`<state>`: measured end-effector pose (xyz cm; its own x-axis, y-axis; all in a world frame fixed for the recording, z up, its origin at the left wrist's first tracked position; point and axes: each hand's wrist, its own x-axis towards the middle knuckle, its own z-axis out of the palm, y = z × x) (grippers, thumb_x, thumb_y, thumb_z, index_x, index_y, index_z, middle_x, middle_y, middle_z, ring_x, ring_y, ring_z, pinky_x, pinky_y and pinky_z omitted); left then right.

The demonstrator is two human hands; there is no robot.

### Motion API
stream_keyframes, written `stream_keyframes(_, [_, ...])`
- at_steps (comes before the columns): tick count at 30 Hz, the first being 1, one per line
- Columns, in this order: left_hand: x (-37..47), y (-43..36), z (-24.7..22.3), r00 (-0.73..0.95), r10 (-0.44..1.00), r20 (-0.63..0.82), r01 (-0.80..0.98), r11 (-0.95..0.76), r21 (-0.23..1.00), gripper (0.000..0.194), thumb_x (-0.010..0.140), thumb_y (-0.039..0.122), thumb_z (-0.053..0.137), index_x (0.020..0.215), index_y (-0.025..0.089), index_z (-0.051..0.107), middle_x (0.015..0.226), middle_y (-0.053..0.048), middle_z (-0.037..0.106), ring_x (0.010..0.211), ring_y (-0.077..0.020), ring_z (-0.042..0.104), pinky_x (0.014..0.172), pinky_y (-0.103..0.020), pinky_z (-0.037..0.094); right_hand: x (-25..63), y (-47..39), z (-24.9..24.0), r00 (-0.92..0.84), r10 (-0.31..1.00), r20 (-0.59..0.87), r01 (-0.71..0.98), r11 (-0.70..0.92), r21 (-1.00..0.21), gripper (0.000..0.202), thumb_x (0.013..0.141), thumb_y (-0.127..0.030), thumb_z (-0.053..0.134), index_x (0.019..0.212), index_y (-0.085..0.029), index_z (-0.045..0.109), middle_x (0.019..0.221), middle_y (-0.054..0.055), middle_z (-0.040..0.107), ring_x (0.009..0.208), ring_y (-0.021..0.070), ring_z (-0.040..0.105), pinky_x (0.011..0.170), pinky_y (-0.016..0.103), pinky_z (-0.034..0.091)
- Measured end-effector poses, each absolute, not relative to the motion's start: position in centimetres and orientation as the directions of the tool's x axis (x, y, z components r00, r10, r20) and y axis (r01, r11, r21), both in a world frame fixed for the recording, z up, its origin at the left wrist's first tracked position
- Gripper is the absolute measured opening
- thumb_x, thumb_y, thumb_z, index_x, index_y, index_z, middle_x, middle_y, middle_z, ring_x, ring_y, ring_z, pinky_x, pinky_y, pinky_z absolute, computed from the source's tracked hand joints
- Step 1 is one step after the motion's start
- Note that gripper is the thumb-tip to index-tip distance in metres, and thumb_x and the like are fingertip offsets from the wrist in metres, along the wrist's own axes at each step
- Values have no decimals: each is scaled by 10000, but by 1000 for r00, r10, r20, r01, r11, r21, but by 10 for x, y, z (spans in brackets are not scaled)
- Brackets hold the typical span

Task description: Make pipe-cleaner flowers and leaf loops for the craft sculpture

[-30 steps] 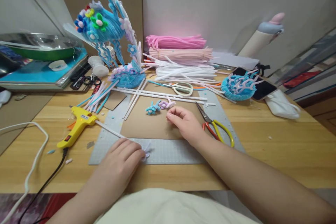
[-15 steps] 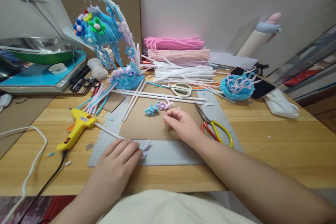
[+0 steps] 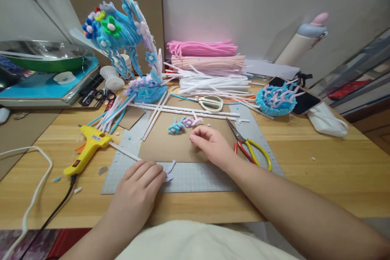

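Observation:
My left hand [image 3: 141,183] rests at the near left of the grey cutting mat [image 3: 189,178], its fingers closed on a small lavender pipe-cleaner piece [image 3: 169,172] that sticks out on the right. My right hand [image 3: 207,143] is over the brown cardboard [image 3: 170,146], thumb and index fingertip pressed together; anything between them is too small to make out. Just beyond it lie a blue flower [image 3: 174,127] and a lavender flower [image 3: 190,121]. Red-and-yellow-handled pliers [image 3: 248,146] lie open right of my right hand.
A yellow glue gun [image 3: 87,148] lies at left with its black cord. Pipe-cleaner bundles [image 3: 213,85], scissors [image 3: 210,103] and a blue flowered craft piece [image 3: 122,32] stand behind. A blue woven piece [image 3: 276,99] sits at right, near a bottle [image 3: 300,38].
The lavender piece at my left hand has turned slightly, with its strip pointing further up. My right hand keeps the same pose. The view has shifted slightly.

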<state>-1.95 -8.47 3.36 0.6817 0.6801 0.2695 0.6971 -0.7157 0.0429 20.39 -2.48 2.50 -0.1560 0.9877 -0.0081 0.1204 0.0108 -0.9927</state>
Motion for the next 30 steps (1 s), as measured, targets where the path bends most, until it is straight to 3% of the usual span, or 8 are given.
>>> stream_keyframes(10, [-30,-84,25,675,673,303,668,-732,135,214,851,109,477,981,197,623,994,-49,690,947,-194,609,897,-371,432,205,-25,25,-156,988,-23,122,-4,-992,145,778,-296,529,683,-190,498,642,-45,456,589,106,427,593,246,346])
stream_keyframes(17, [-32,-89,31,690,681,246,672,-729,132,179,855,284,541,1000,203,607,1034,-39,669,967,-198,592,943,-380,372,204,-24,24,-164,986,-17,132,5,-991,144,780,-301,526,693,-190,499,653,-42,460,594,107,434,596,250,354])
stream_keyframes(21, [-26,-91,33,647,731,215,725,-678,122,121,869,215,497,906,206,611,989,-32,650,920,-203,554,859,-367,373,204,-24,22,-170,985,-15,151,11,-989,145,783,-306,524,699,-189,504,642,-39,465,588,111,443,593,256,364])
stream_keyframes(27, [-21,-93,34,594,792,141,774,-610,172,215,885,208,424,705,196,542,781,-21,562,769,-184,472,724,-353,346,203,-26,23,-162,987,-2,195,30,-980,137,796,-303,515,718,-192,504,650,-33,471,582,117,450,572,258,382])
stream_keyframes(30, [-23,-96,33,584,803,118,780,-595,194,195,884,204,427,734,200,552,777,-18,542,773,-186,457,713,-355,341,200,-38,35,-197,969,149,286,203,-937,111,816,-277,510,789,-190,574,763,13,542,723,154,501,681,301,397])
